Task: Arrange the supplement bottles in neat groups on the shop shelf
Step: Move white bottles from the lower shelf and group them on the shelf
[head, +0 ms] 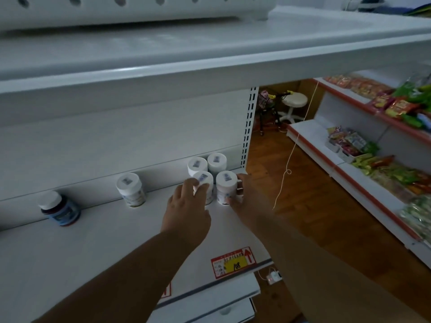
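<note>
Smooth white metal shelf (81,248): left hand (186,206) and right hand (242,197) each grip round white-capped bottles (227,187).

A white stool (294,101) stands on the wooden floor (314,206) beyond snack packets (384,169).

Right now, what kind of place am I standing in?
Most likely a small shop. The white shelf has a red and yellow price tag on its front edge, supplement bottles stand grouped on it, and the shelves across the aisle hold packaged snacks.
</note>
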### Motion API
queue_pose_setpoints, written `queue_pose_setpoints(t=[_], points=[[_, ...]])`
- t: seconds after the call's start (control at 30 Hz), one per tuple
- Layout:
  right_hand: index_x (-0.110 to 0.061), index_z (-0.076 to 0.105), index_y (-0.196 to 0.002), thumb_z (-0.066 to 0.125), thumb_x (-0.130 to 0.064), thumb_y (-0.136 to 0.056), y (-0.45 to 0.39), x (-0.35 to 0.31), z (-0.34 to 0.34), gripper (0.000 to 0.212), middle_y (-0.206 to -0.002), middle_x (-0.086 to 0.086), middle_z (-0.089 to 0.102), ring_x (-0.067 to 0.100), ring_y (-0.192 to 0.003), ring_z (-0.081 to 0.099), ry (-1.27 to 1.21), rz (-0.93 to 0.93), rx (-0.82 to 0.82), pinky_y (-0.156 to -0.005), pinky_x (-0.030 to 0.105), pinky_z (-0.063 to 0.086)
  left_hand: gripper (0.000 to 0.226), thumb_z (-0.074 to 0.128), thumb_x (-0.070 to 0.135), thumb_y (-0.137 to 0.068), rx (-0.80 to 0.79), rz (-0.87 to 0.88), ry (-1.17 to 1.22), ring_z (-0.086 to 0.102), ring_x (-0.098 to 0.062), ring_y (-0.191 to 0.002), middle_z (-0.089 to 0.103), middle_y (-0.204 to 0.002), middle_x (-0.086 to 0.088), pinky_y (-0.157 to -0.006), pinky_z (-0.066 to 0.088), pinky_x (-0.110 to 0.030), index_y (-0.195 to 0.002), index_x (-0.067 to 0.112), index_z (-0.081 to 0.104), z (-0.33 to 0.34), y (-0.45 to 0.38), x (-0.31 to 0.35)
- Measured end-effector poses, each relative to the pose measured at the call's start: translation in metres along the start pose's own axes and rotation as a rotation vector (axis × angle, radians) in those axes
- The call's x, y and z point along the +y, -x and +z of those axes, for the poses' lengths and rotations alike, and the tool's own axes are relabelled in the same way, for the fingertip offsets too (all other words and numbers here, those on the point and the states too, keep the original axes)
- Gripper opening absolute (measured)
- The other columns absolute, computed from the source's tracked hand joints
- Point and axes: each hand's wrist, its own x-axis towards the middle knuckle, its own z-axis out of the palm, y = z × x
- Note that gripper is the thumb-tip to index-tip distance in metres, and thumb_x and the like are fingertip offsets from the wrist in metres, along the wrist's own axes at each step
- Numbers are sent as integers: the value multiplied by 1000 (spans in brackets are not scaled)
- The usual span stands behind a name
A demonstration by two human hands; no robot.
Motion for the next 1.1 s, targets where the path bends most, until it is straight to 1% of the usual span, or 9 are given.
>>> queue_pose_setpoints(t=[0.07,0.2,0.37,0.57,0.7,0.83,0.93,1.03,1.1], points=[[-29,41,-136,65,-30,-93,-6,0,5,49,-134,-6,59,14,-117,58,11,3,3,-90,26,44,62,62,25,-89,11,20,-4,32,-21,-139,32,-150,3,-115,32,-37,-146,22,38,0,-2,0],[-24,43,-134,64,-33,-93,-15,-2,15,47,-133,-1,60,19,-118,59,63,49,30,-99,37,50,60,61,22,-88,9,37,-12,37,-19,-136,37,-147,4,-114,35,-36,-144,22,40,-1,-5,-1],[-20,42,-136,63,-39,-93,-20,-5,19,52,-136,2,58,21,-121,59,116,61,32,-103,39,48,62,62,21,-88,0,46,-8,35,-19,-138,36,-148,4,-114,33,-35,-146,21,38,0,-4,-4],[-26,33,-143,71,-36,-87,4,-6,17,68,-138,0,54,19,-124,54,86,85,100,-103,39,48,68,62,30,-89,-41,55,-10,29,-21,-142,29,-153,2,-117,32,-40,-149,23,32,-3,-2,-6],[-29,34,-140,71,-35,-88,34,-12,16,64,-136,-4,53,15,-122,53,124,40,141,-103,32,47,66,63,31,-90,-7,77,34,30,-22,-143,31,-154,2,-117,32,-39,-147,23,32,-13,14,-10],[-26,38,-137,68,-39,-89,71,-36,25,58,-133,-3,53,13,-119,55,169,-40,175,-97,22,41,60,63,31,-89,17,109,93,38,-22,-138,42,-148,0,-114,36,-38,-144,21,39,-28,43,-28],[-22,43,-136,69,-38,-89,105,-68,44,56,-132,-2,56,10,-115,57,175,-110,180,-91,14,38,59,65,31,-89,41,127,143,44,-19,-133,46,-144,2,-110,39,-35,-143,24,43,-44,78,-59],[-23,44,-137,68,-38,-90,143,-115,82,55,-133,-6,56,0,-106,52,123,-174,148,-83,3,31,58,65,33,-91,63,98,156,45,-18,-132,48,-145,4,-108,37,-30,-144,27,43,-65,124,-106],[-25,45,-137,67,-38,-90,168,-150,117,54,-132,-8,55,-3,-103,49,87,-226,119,-82,3,32,58,67,32,-90,87,63,160,47,-17,-129,49,-143,4,-106,38,-29,-143,27,44,-82,158,-149]])
